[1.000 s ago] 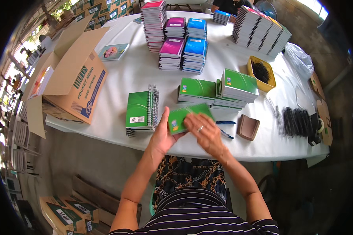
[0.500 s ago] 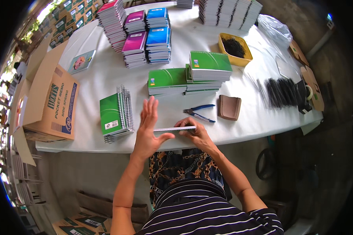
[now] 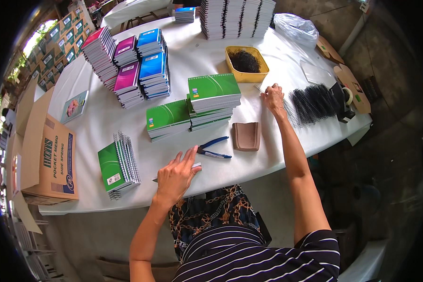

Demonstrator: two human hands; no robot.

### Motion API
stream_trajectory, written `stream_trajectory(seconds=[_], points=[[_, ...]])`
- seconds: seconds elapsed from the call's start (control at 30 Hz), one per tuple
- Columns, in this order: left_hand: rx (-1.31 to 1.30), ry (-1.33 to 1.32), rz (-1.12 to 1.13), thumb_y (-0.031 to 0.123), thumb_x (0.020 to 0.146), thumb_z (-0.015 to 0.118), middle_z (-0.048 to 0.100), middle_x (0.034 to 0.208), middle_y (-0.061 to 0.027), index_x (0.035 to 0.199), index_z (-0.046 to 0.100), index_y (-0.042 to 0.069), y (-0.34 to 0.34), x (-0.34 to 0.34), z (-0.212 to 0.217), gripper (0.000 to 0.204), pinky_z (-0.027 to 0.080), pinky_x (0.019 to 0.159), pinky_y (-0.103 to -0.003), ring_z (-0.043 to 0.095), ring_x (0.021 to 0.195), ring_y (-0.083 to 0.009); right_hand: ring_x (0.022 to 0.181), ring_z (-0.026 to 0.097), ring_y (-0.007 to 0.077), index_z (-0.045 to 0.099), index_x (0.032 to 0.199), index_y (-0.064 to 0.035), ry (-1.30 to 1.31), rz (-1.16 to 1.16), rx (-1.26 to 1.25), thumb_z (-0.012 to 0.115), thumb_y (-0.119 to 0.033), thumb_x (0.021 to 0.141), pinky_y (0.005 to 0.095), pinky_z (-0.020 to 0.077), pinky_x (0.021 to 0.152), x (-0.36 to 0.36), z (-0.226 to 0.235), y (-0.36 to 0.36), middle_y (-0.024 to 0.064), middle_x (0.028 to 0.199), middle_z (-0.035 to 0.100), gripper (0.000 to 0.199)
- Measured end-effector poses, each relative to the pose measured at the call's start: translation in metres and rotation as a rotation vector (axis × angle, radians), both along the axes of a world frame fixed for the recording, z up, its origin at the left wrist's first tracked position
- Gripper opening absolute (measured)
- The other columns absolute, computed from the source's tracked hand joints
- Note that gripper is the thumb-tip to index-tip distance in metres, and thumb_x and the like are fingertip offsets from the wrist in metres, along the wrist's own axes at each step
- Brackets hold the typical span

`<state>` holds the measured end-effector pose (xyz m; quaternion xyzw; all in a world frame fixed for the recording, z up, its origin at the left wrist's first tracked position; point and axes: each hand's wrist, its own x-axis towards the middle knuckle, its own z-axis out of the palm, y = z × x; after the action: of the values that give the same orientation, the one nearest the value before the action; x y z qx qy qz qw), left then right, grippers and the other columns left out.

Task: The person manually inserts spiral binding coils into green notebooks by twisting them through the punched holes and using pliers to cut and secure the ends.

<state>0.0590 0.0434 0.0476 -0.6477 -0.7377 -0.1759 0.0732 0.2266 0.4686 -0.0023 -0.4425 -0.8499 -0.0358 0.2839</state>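
Note:
My left hand [image 3: 175, 177] is closed over a thin notebook pad [image 3: 196, 165] near the table's front edge. Most of the pad is hidden under it; only its white edge shows. My right hand [image 3: 273, 97] reaches out to the right, fingers pinched on a thin spiral binding wire [image 3: 258, 88] beside a bundle of black spiral wires [image 3: 312, 105]. Blue-handled pliers [image 3: 215, 147] lie ahead of my left hand. A brown block with a hollowed top [image 3: 246, 137] sits between my arms. Green spiral notebooks [image 3: 113, 165] stand stacked to the left.
Stacks of green notebooks [image 3: 214, 88] fill the middle, with blue [image 3: 151, 66] and magenta ones [image 3: 127, 77] behind. A yellow tub [image 3: 261, 76] holds black wire bits. An open carton [image 3: 56, 152] stands at left. White notebook stacks [image 3: 237, 19] and a plastic bag [image 3: 296, 29] are at the back.
My right hand has left the pad and moved far right to the spiral wires. My left hand, spread beside the pad before, has closed on it. The view has shifted rightward.

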Motion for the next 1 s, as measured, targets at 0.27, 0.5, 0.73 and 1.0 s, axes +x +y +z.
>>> stream_trajectory(seconds=[0.27,0.5,0.73,1.0], points=[[-0.006,-0.021,0.049,0.046,0.089,0.060,0.069,0.113,-0.0140,0.144,0.047,0.020,-0.004,-0.002,0.000,0.062,0.057,0.071,-0.039,0.068,0.103,-0.0316,0.083,0.062,0.0292,0.068,0.101,-0.0035,0.386,0.518,0.252,0.071,0.004,0.077,0.0399,0.0497,0.078,0.006,0.038,-0.044,0.0102,0.096,0.066,0.026],[-0.035,-0.045,0.034,0.046,0.088,0.061,0.068,0.118,-0.0047,0.140,0.051,0.017,-0.002,-0.005,-0.002,0.060,0.057,0.076,-0.040,0.067,0.106,-0.0311,0.077,0.064,0.0208,0.072,0.108,-0.0053,0.392,0.898,-0.545,0.072,0.006,0.077,0.0302,0.0522,0.069,0.002,0.064,-0.241,0.0080,0.091,0.068,0.033],[-0.050,-0.032,-0.010,0.046,0.089,0.061,0.066,0.124,-0.0032,0.137,0.052,0.013,-0.004,-0.009,0.001,0.059,0.057,0.080,-0.039,0.067,0.105,-0.0312,0.080,0.065,0.0201,0.074,0.103,-0.0058,0.318,0.955,-0.657,0.073,0.003,0.078,0.0333,0.0530,0.071,-0.013,0.045,-0.260,0.0080,0.092,0.069,0.026],[-0.043,-0.041,-0.005,0.047,0.087,0.062,0.066,0.124,-0.0014,0.142,0.048,0.022,-0.003,-0.009,-0.001,0.062,0.057,0.079,-0.039,0.067,0.107,-0.0297,0.081,0.065,0.0241,0.070,0.106,-0.0041,0.170,1.099,-0.765,0.071,-0.002,0.081,0.0355,0.0520,0.073,-0.015,0.046,-0.244,0.0097,0.089,0.068,0.024]])
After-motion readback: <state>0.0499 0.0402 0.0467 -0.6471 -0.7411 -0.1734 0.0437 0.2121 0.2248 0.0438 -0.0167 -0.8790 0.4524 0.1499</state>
